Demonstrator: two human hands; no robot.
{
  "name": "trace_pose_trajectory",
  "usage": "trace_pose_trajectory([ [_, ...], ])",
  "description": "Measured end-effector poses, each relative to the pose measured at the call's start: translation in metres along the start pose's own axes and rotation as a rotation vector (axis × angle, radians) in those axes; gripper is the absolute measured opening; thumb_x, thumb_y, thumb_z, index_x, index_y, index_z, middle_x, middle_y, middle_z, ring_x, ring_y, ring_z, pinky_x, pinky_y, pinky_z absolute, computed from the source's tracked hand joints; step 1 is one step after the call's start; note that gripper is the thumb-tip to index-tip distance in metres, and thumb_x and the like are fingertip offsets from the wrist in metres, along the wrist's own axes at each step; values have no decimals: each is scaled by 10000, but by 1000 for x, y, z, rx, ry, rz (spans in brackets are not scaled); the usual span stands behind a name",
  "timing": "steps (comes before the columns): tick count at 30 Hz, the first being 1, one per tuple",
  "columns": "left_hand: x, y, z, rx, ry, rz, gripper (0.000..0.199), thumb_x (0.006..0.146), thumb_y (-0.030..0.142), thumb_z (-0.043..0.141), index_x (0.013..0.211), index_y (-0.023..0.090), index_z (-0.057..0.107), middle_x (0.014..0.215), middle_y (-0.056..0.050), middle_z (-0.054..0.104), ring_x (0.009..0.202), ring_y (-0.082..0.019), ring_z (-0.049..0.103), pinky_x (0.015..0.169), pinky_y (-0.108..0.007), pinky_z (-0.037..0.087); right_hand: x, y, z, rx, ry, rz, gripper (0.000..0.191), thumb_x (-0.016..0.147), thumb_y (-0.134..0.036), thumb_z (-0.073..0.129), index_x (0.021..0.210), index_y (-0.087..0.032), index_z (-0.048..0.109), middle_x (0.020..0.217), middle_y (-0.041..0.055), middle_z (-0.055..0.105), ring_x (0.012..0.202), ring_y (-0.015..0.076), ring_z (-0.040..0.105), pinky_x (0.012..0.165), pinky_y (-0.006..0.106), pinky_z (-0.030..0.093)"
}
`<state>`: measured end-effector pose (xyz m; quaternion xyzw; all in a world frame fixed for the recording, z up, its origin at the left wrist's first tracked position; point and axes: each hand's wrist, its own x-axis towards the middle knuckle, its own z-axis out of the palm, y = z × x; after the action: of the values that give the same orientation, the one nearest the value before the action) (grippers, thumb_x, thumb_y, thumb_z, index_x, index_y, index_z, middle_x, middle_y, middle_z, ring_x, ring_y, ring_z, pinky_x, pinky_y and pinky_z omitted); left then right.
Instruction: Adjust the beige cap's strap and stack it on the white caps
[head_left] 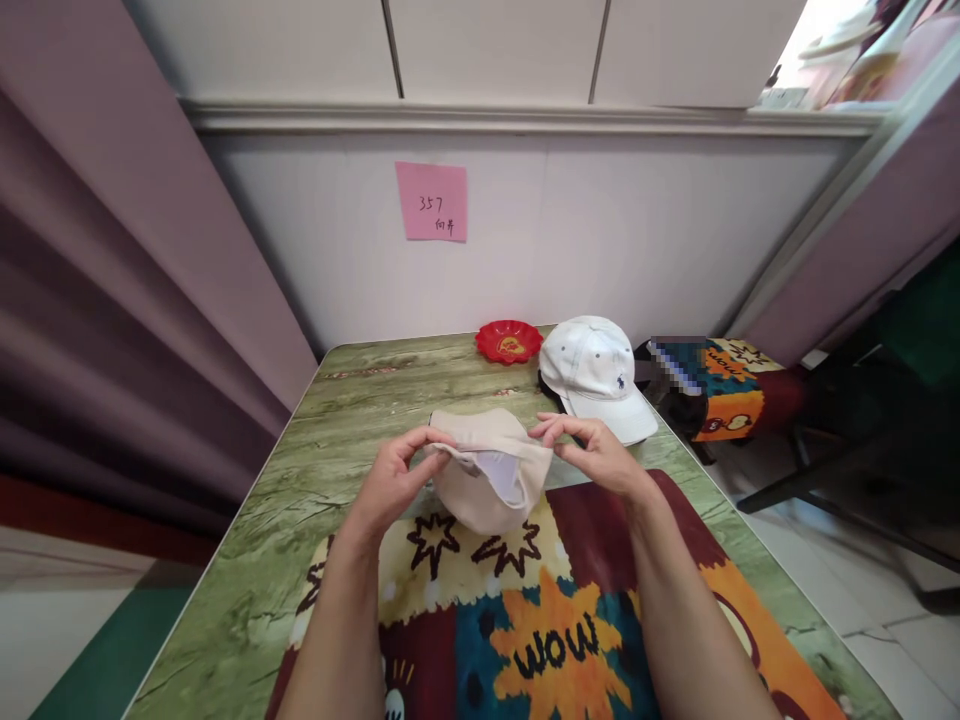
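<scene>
A rectangular table (352, 400) with a green, wood-grain surface was seen pushed against a pale panelled wall (637, 230), with a mauve curtain (112, 300) hanging in soft folds beside it. The near part of the table was covered by a bright printed cloth (555, 640) marked with star bursts and the word "WOW". Beyond it, a white cotton baseball cap (596, 375) was laid right way up, its stiff brim pointed toward the near right edge. A beige fabric cap (491, 470) was held just above the table's middle, over the far edge of the cloth, between 2 hands. It was turned so that its pale lining and sweatband faced the camera, the soft crown was sagged downward, and its long axis ran roughly left to right. Its left rim was pinched narrowly by the left hand (394, 480), and its right rim was pinched by the fingertips of the right hand (592, 450). A small, glossy red dish (508, 341) with a scalloped rim was set by the wall, just beside the white cap. A square pink note (432, 201) bearing "357" was stuck on the wall.
</scene>
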<state>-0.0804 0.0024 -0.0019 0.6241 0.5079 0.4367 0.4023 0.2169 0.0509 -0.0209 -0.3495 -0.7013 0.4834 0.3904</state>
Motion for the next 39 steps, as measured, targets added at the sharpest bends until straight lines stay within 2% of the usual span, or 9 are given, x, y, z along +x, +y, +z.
trace_pose_trajectory([
  [4, -1, 0, 5, 14, 33, -33, 216, 796, 392, 729, 802, 178, 702, 808, -25, 677, 772, -168, 586, 704, -248, 438, -3, -13, -3, -43, -41, 6, 198, 906, -364, 591, 956, -211, 708, 1080, 73, 736, 1151, 256, 624, 1003, 391, 444],
  [8, -1, 3, 8, 24, 40, -8, 232, 814, 396, 700, 765, 173, 664, 778, -13, 638, 742, -155, 556, 683, -244, 419, 0, -30, 18, -251, -14, 44, 288, 931, -438, 550, 1041, -217, 700, 1028, 55, 731, 968, 220, 662, 825, 309, 477],
  [14, -5, 20, 4, 279, 13, 89, 186, 895, 351, 576, 823, 195, 649, 819, -24, 636, 791, -184, 564, 718, -274, 423, 0, -34, 42, -563, 3, 196, 415, 889, -591, 562, 861, -216, 738, 720, 51, 714, 662, 193, 634, 594, 276, 370],
  [18, -8, 30, 7, 532, 92, 178, 144, 883, 272, 558, 792, 221, 657, 818, -29, 659, 813, -212, 569, 753, -315, 416, 0, -28, 42, -361, -51, 256, 279, 790, -452, 720, 924, -208, 739, 621, 4, 659, 561, 161, 589, 527, 251, 357],
  [21, -9, 32, 12, 596, 115, 208, 151, 883, 227, 533, 811, 231, 665, 813, -30, 668, 817, -219, 577, 731, -316, 426, 2, -24, 45, -57, -11, 245, 371, 791, -342, 710, 1130, -194, 684, 660, -11, 668, 587, 152, 599, 553, 243, 417],
  [25, -9, 28, 16, 664, 154, 214, 233, 902, 192, 495, 1016, 245, 692, 986, -46, 725, 931, -238, 619, 770, -327, 449, 5, -28, 46, 287, 75, 232, 420, 811, -380, 698, 1174, -179, 632, 854, 36, 725, 633, 128, 612, 625, 253, 489],
  [27, -8, 25, 17, 671, 156, 227, 243, 906, 181, 480, 1008, 232, 694, 995, -55, 726, 928, -237, 638, 785, -329, 459, 5, -34, 46, 379, 106, 232, 387, 828, -421, 683, 1128, -179, 636, 879, 46, 728, 640, 121, 615, 634, 249, 500],
  [32, -5, 24, 22, 607, 158, 239, 234, 893, 146, 444, 881, 197, 672, 900, -63, 674, 859, -212, 638, 756, -309, 469, 3, -40, 50, 346, 159, 183, 307, 866, -478, 638, 921, -176, 647, 708, -4, 649, 516, 85, 477, 499, 203, 385],
  [39, -3, 29, 30, 468, 160, 237, 211, 899, 173, 476, 909, 203, 684, 908, -48, 659, 852, -194, 614, 771, -301, 467, 8, -25, 71, 25, 176, 112, 285, 744, -439, 769, 755, -167, 683, 680, -15, 606, 657, 136, 516, 584, 220, 377],
])
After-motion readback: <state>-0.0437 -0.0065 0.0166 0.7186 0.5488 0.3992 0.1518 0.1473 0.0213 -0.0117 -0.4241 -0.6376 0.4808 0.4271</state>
